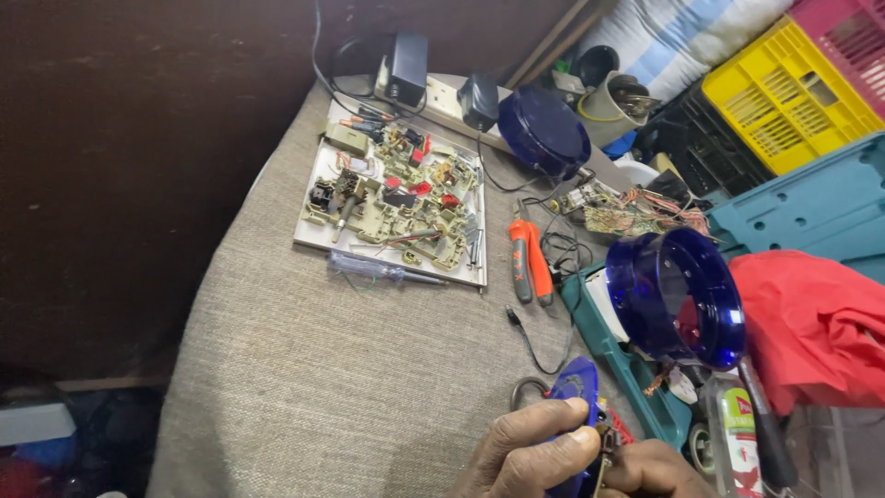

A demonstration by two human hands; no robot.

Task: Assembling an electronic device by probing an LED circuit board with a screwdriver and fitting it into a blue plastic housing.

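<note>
Both hands grip one small blue part (573,387) (wires showing): left hand (535,452) fingers curled around it, right hand (654,468) pinching; the next move needs fine fingertip control

Up and left of my grip I see a white tray of beige switch parts (392,198); orange-handled pliers (530,261) lie nearer, a translucent blue plastic dome (675,297) sits just right.
</note>
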